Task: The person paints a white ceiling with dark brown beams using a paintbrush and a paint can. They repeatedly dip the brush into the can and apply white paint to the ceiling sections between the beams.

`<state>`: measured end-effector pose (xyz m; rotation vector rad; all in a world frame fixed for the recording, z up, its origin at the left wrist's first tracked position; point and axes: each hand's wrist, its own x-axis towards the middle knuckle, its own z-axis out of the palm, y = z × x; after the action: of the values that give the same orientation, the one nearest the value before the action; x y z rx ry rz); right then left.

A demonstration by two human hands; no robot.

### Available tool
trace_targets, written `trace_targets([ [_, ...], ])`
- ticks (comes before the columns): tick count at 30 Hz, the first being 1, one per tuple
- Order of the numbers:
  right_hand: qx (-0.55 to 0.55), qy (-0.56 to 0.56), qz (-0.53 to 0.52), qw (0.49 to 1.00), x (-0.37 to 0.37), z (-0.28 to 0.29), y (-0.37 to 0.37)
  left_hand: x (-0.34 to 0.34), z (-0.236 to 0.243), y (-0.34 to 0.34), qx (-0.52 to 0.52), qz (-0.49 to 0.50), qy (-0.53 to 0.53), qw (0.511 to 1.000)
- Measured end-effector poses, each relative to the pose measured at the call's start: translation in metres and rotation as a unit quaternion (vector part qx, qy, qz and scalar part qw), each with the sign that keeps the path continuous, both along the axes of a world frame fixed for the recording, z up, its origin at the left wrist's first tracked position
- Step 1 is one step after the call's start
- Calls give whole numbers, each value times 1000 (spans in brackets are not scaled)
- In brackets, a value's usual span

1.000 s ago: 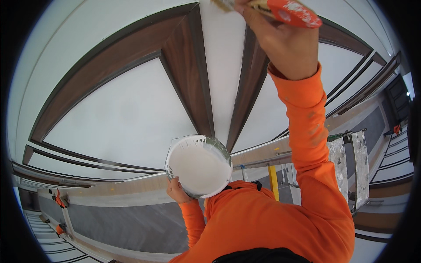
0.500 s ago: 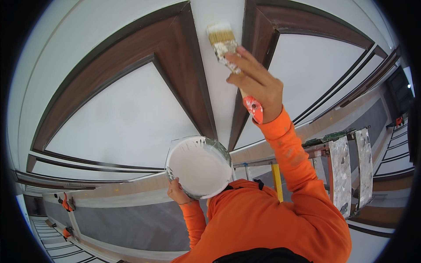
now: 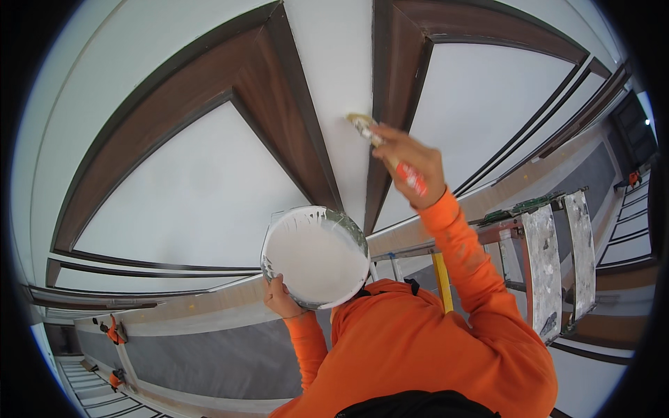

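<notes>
My right hand (image 3: pixel 417 164) is closed round the handle of a flat paintbrush (image 3: pixel 364 128), wooden with a red end and paint-smeared near the bristles. The bristle tip meets the white wall strip (image 3: pixel 334 76) between two dark brown wooden frames. In my left hand (image 3: pixel 280 298) is the rim of a round paint bucket (image 3: pixel 317 258), gripped at its lower left and held in front of my chest. Pale, off-white paint lies inside, with drips down the inner wall. The fingers under the bucket are mostly hidden.
Brown panel frames (image 3: pixel 254 76) with white infill flank the strip. A paint-spattered ladder (image 3: pixel 547 268) stands at my right, beside a yellow rail (image 3: pixel 443 282). Far below, people in orange (image 3: pixel 115 331) are on the grey floor (image 3: pixel 209 359).
My right hand has brought the paintbrush down along the white strip, and the brush has turned more edge-on. The bucket stays in my left hand, almost in the same place.
</notes>
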<state>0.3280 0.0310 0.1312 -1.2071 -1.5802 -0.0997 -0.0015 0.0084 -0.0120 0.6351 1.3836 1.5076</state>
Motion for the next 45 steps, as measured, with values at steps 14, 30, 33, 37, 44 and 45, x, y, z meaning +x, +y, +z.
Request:
trace_targets([
  [14,249,-103,-37,962,-3,68,43,6,3,0,5,-4,11,1000],
  [30,-85,-95,-33,991,-21,-173,-5,14,29,-2,-29,50,-31,998],
  [33,-95,-68,-18,993,-16,-192,-9,19,33,1,-23,58,-52,997],
  [37,-85,4,0,996,-4,-147,0,0,10,3,-4,28,-13,1000],
  [44,170,63,-5,983,6,-22,17,-3,8,-1,-15,18,-42,999],
  [45,172,95,6,980,3,-18,18,-2,9,-2,-13,18,-53,998],
])
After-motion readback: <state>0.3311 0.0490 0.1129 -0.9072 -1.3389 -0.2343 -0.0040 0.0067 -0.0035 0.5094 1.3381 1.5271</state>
